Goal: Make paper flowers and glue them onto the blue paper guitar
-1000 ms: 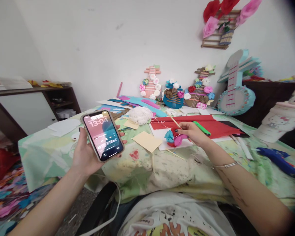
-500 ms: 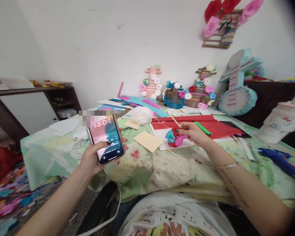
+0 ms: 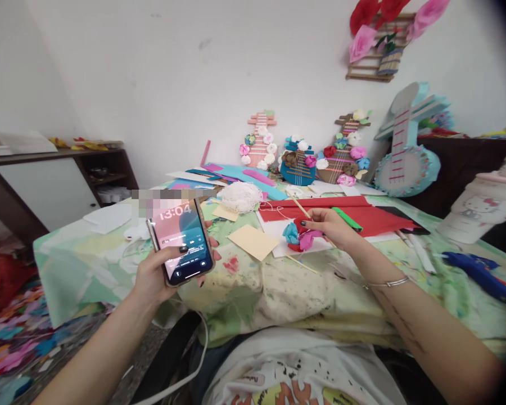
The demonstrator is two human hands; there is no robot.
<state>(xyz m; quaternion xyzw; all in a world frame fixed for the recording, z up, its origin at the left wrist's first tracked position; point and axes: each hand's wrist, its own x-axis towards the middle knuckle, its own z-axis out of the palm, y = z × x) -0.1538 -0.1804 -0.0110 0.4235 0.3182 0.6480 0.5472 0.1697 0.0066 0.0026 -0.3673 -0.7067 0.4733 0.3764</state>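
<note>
My left hand (image 3: 152,273) is wrapped round a phone (image 3: 185,228), its thumb lying over the lit screen, which reads 13:04. Between the pinched fingers of my right hand (image 3: 331,226) is a thin wooden stick (image 3: 299,206), slanting up to the left. Under those fingers sits a small bunch of crumpled paper flowers (image 3: 293,233) in blue, red and pink; whether my hand touches it I cannot tell. Behind my right hand lie red paper (image 3: 375,220) and a bright green cutter-like tool (image 3: 346,219). A cream card (image 3: 253,243) lies between my hands.
A ball of white yarn (image 3: 241,197) sits behind the cards. Paper-flowered instrument models (image 3: 298,169) lean on the wall. At right are a white tumbler (image 3: 476,208) and a blue glue gun (image 3: 480,275). Paper scraps (image 3: 17,337) cover the floor at left.
The view has shifted very slightly. Both hands keep their holds, and the phone screen still shows the same time.
</note>
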